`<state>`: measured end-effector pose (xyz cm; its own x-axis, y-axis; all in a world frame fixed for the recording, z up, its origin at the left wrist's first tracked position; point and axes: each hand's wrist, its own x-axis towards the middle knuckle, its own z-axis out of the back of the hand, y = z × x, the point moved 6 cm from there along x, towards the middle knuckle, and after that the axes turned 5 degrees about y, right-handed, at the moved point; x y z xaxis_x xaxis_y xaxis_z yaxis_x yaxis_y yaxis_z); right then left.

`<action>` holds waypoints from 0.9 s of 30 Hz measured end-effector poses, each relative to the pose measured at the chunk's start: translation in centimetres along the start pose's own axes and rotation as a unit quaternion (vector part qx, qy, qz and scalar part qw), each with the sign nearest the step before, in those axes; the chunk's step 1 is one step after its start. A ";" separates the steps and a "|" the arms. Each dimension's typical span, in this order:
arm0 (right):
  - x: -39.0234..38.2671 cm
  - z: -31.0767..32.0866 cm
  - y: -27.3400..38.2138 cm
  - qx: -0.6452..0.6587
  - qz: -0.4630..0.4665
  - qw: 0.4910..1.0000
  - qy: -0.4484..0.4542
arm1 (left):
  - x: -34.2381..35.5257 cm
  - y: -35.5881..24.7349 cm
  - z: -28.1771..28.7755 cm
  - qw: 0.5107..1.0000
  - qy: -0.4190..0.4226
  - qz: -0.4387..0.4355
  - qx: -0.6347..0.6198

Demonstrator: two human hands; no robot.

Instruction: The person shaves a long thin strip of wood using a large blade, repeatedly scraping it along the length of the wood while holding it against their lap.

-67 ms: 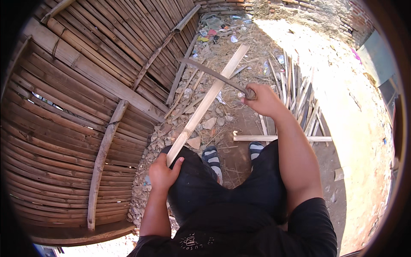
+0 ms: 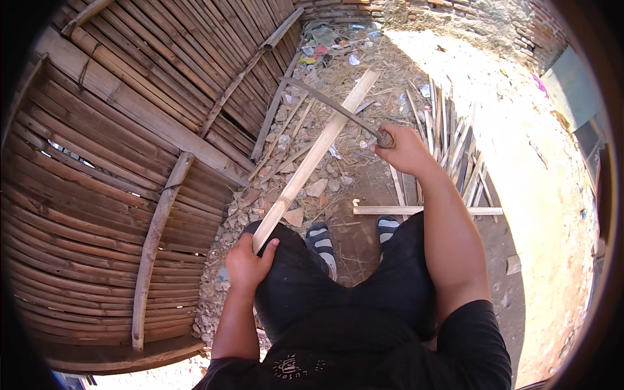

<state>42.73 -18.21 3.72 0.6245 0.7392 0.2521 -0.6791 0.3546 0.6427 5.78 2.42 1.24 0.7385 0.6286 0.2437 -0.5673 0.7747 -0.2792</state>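
My left hand [image 2: 249,263] is closed round the near end of a long, pale bamboo strip [image 2: 304,174], above my left thigh. The strip slants away to the upper right. In my right hand [image 2: 404,149] is the handle of a machete [image 2: 330,103], its long dark blade pointing to the upper left. The blade crosses the strip in the strip's far half; whether it touches the surface I cannot tell. My right fingers wrap the handle, with its butt showing beside the thumb.
A slatted bamboo wall [image 2: 123,188] rises on the left. Split bamboo pieces [image 2: 463,153] lie heaped at the right, and another pale strip [image 2: 426,210] lies crosswise beyond my feet. Stones [image 2: 317,188] and litter cover the ground by the wall. A brick wall [image 2: 455,19] stands at the back.
My right hand and the machete have shifted slightly to the right, and the blade's tip is a little nearer me. My left hand and the strip have barely moved.
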 end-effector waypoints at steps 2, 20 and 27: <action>-0.1 0.0 0.9 -0.016 -0.014 0.999 0.023 | -0.4 0.0 -0.3 0.999 -0.034 -0.019 0.022; -0.5 0.2 1.6 -0.033 -0.027 0.998 0.041 | -0.2 -0.1 -0.2 1.000 -0.018 -0.011 0.006; -2.7 -5.6 7.4 -0.151 0.082 0.956 0.239 | -0.2 0.0 -0.6 0.999 -0.012 -0.013 0.028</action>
<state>33.82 -14.41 3.80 0.3029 0.9502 -0.0739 -0.8779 0.3083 0.3664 5.85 2.29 0.64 0.7447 0.6089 0.2732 -0.5678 0.7932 -0.2201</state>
